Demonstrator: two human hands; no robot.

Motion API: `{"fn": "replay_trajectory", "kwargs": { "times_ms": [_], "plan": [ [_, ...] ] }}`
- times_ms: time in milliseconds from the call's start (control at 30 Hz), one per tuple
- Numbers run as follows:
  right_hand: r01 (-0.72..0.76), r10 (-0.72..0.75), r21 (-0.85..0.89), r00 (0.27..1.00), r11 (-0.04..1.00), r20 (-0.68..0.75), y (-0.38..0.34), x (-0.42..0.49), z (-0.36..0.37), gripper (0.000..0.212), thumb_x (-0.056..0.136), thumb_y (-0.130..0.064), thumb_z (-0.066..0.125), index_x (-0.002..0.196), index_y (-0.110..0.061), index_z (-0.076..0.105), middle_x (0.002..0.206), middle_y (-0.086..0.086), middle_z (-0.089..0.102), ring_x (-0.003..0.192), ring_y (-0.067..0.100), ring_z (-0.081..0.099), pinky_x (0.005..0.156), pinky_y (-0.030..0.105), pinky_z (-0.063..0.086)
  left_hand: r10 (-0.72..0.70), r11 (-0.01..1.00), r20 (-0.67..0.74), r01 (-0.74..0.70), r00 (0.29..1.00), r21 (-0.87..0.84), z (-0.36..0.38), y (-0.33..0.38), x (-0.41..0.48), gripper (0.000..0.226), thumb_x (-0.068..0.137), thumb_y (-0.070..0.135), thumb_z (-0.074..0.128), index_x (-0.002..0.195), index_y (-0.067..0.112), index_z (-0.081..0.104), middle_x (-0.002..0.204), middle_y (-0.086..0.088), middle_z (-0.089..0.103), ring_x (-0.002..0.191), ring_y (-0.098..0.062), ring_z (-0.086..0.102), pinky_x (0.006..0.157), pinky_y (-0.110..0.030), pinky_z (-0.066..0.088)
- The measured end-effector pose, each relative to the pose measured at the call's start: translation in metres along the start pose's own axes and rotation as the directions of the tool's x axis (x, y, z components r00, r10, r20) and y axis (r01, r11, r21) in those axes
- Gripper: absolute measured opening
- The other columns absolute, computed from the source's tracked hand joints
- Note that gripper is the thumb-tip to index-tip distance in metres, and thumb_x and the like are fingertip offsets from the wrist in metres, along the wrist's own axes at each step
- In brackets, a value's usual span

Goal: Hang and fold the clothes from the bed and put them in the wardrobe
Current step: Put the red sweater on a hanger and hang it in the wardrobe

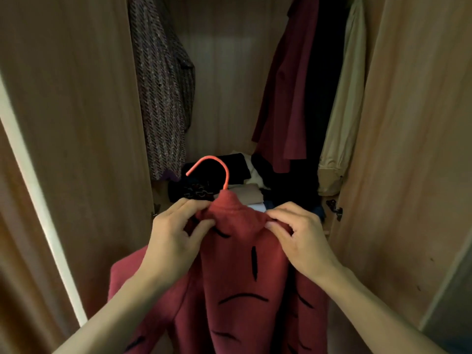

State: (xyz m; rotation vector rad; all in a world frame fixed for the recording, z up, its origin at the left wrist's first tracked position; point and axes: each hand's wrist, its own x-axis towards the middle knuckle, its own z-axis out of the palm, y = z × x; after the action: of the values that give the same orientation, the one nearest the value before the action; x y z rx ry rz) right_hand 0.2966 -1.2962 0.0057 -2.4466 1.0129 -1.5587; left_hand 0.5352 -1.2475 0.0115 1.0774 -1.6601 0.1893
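A dark red sweater (237, 290) with black stitched marks hangs in front of me on a hanger whose orange-red hook (213, 166) sticks up out of the collar. My left hand (176, 233) pinches the left shoulder of the sweater beside the collar. My right hand (298, 233) pinches the right shoulder. Both hands hold the garment up before the open wardrobe (229, 85). The hanger's body is hidden inside the sweater.
Inside the wardrobe hang a tweed patterned coat (163, 93) at left and a maroon garment (286, 98), a black one and a cream one (344, 103) at right. A pile of folded clothes (245, 185) lies on the wardrobe floor. Open wooden doors (76, 123) flank both sides.
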Motion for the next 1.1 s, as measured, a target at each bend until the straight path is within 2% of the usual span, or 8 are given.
{"fn": "replay_trajectory", "kwargs": {
  "times_ms": [133,300,433,567,700,867,1000,1100],
  "plan": [
    [-0.001,0.002,0.016,0.997,1.0,-0.08,0.005,0.003,-0.003,0.016,0.084,-0.005,0.074,0.099,-0.01,0.076,0.091,-0.003,0.068,0.085,0.003,0.065,0.079,0.017,0.05,-0.05,0.994,0.183,0.067,0.982,-0.087,-0.019,-0.008,0.013,0.027,0.084,0.028,0.073,0.111,0.022,0.072,0.095,0.011,0.069,0.09,-0.011,0.067,0.081,-0.035,0.055],
    [-0.034,0.04,0.04,0.988,0.999,-0.146,0.016,0.005,-0.011,0.015,0.083,-0.007,0.074,0.097,-0.01,0.076,0.092,-0.004,0.071,0.086,0.003,0.067,0.08,0.019,0.052,-0.139,0.977,0.215,0.17,0.967,-0.131,-0.045,-0.014,0.014,0.027,0.078,0.006,0.081,0.099,0.023,0.076,0.09,0.006,0.072,0.086,-0.014,0.071,0.082,-0.04,0.059],
    [-0.034,0.042,0.054,0.987,0.998,-0.153,0.016,0.006,-0.012,0.017,0.083,-0.007,0.074,0.099,-0.012,0.076,0.094,-0.008,0.071,0.088,0.0,0.066,0.08,0.012,0.049,-0.135,0.984,0.202,0.155,0.97,-0.084,-0.056,-0.013,0.011,0.022,0.075,0.005,0.083,0.09,0.021,0.079,0.083,0.006,0.072,0.078,-0.01,0.069,0.073,-0.026,0.056],
    [-0.037,0.05,0.084,0.987,0.996,-0.154,0.019,0.007,-0.014,0.018,0.082,-0.007,0.075,0.098,-0.014,0.075,0.095,-0.009,0.071,0.089,0.002,0.067,0.08,0.013,0.049,-0.138,0.99,0.203,0.142,0.969,-0.006,-0.064,-0.017,0.009,0.025,0.076,-0.002,0.081,0.085,0.021,0.078,0.074,0.007,0.067,0.066,-0.008,0.063,0.063,-0.011,0.044],
    [-0.057,0.071,0.077,0.98,0.995,-0.186,0.024,0.009,-0.021,0.02,0.08,-0.006,0.076,0.099,-0.012,0.074,0.094,-0.014,0.068,0.089,-0.007,0.064,0.078,0.004,0.044,-0.14,0.99,0.199,0.131,0.97,0.057,-0.075,-0.025,0.007,0.026,0.075,-0.006,0.08,0.083,0.019,0.076,0.073,0.003,0.066,0.067,-0.011,0.064,0.064,-0.011,0.045],
    [-0.095,0.113,0.104,0.975,0.99,-0.189,0.031,0.011,-0.026,0.022,0.081,-0.008,0.075,0.102,-0.012,0.073,0.097,-0.017,0.067,0.09,-0.01,0.063,0.072,0.003,0.045,-0.149,0.982,0.194,0.123,0.97,0.141,-0.088,-0.039,0.005,0.031,0.079,-0.002,0.077,0.087,0.027,0.071,0.082,0.008,0.065,0.073,-0.013,0.063,0.066,-0.015,0.047],
    [-0.119,0.141,0.121,0.97,0.986,-0.198,0.032,0.014,-0.026,0.023,0.082,-0.011,0.075,0.104,-0.016,0.072,0.098,-0.017,0.067,0.091,-0.01,0.063,0.07,0.003,0.046,-0.084,0.981,0.17,0.051,0.982,0.188,-0.08,-0.039,0.006,0.013,0.085,0.016,0.069,0.094,0.026,0.069,0.083,0.01,0.063,0.077,-0.013,0.062,0.07,-0.021,0.047],
    [-0.124,0.146,0.115,0.965,0.986,-0.216,0.035,0.016,-0.03,0.022,0.082,-0.011,0.075,0.103,-0.018,0.072,0.097,-0.016,0.068,0.09,-0.009,0.063,0.069,0.005,0.047,-0.016,0.969,0.151,-0.022,0.988,0.245,-0.07,-0.032,0.011,0.011,0.087,0.023,0.064,0.095,0.02,0.071,0.085,0.012,0.059,0.078,-0.006,0.059,0.071,-0.015,0.043]
  ]
}}
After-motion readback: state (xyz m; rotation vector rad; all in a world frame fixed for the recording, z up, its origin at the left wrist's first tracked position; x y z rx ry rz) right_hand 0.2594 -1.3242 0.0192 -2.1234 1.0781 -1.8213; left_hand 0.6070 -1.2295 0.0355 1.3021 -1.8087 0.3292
